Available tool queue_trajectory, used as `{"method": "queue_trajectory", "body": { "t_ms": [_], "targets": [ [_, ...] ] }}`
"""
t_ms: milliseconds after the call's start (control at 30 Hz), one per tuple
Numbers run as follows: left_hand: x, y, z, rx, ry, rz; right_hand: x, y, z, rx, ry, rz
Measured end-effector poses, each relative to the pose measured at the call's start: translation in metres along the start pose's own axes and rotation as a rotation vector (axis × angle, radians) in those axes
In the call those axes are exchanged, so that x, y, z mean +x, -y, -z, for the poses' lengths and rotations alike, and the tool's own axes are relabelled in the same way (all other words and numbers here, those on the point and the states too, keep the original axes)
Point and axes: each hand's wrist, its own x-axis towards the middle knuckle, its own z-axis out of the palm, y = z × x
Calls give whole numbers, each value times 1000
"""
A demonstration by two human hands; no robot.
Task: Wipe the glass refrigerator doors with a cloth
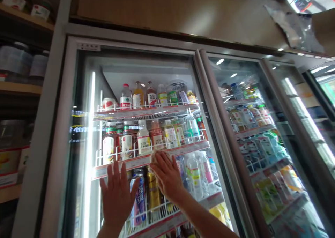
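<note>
My left hand (117, 195) lies flat against the glass door (78, 133) of a drinks fridge, fingers stretched upward and apart, holding nothing. Just to its right, my right hand (167, 175) presses a pale crumpled cloth (156, 156) onto the same glass, fingers spread over it. Behind the glass, white wire shelves (146, 112) carry rows of bottles (143, 138) and cans (140, 196). The cloth shows only at my fingertips.
A second glass door (251, 133) with more drinks stands to the right, and further fridge doors run beyond it. Wooden shelves (18, 88) with jars and packages are on the left. A wooden panel spans above the fridge.
</note>
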Motion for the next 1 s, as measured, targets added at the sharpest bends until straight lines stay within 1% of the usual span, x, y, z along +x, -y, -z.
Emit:
{"method": "queue_trajectory", "body": {
  "t_ms": [33, 67, 133, 167, 200, 233, 267, 333, 367, 400, 433, 467, 500, 567, 600, 633, 667, 700, 733, 800, 833, 867, 900, 1000],
  "targets": [
    [0, 0, 0, -1, 3, 3, -4, -11, 4, -24, -15, -23],
    [0, 0, 1, -2, 6, 7, -8, -26, 9, -58, -51, -87],
    [0, -2, 0, -3, 12, 10, -11, -53, 16, -140, -174, -290],
    [-1, -2, 0, -2, 12, 7, -10, -59, 16, -170, -236, -385],
    [-1, -3, -1, 1, 8, 7, -6, -57, 15, -181, -287, -450],
    [-1, -3, -1, 4, 5, 11, -2, -49, 12, -168, -309, -465],
    [-1, -3, -1, 8, 5, 15, 3, -36, 7, -128, -269, -428],
    [-1, -3, -1, 13, 12, 18, 8, -8, 0, -34, -102, -248],
    [-1, -3, 0, 13, 18, 14, 7, -1, 0, -1, -29, -159],
    [0, -3, 0, 12, 25, 12, 3, -1, 1, 15, 22, -94],
    [0, -3, 0, 11, 29, 12, -2, -9, 5, 9, 38, -72],
    [0, -4, 1, 12, 25, 11, -9, -23, 10, -18, 25, -100],
    [0, -4, 1, 11, 23, 8, -16, -41, 17, -60, -16, -170],
    [-1, -5, 1, 10, 15, 6, -25, -75, 27, -173, -163, -457],
    [-1, -5, 1, 10, 11, 7, -26, -84, 29, -214, -226, -572],
    [-1, -5, 1, 10, 11, 9, -26, -85, 28, -226, -244, -617],
    [-2, -5, 1, 10, 14, 13, -24, -79, 26, -214, -224, -595],
    [-2, -5, 1, 12, 23, 20, -23, -66, 22, -174, -168, -505],
    [-2, -4, 1, 14, 31, 23, -21, -51, 18, -121, -83, -365],
    [-3, -4, 1, 19, 37, 14, -22, -26, 14, -43, 43, -80],
    [-3, -4, 1, 23, 35, 15, -25, -21, 16, -27, 70, -2],
    [-4, -4, 1, 30, 33, 20, -28, -24, 18, -30, 64, 15],
    [-5, -4, 1, 39, 30, 21, -31, -32, 21, -50, 36, -32],
    [-6, -5, 0, 63, 23, 17, -29, -64, 24, -155, -145, -359]
  ]
}}
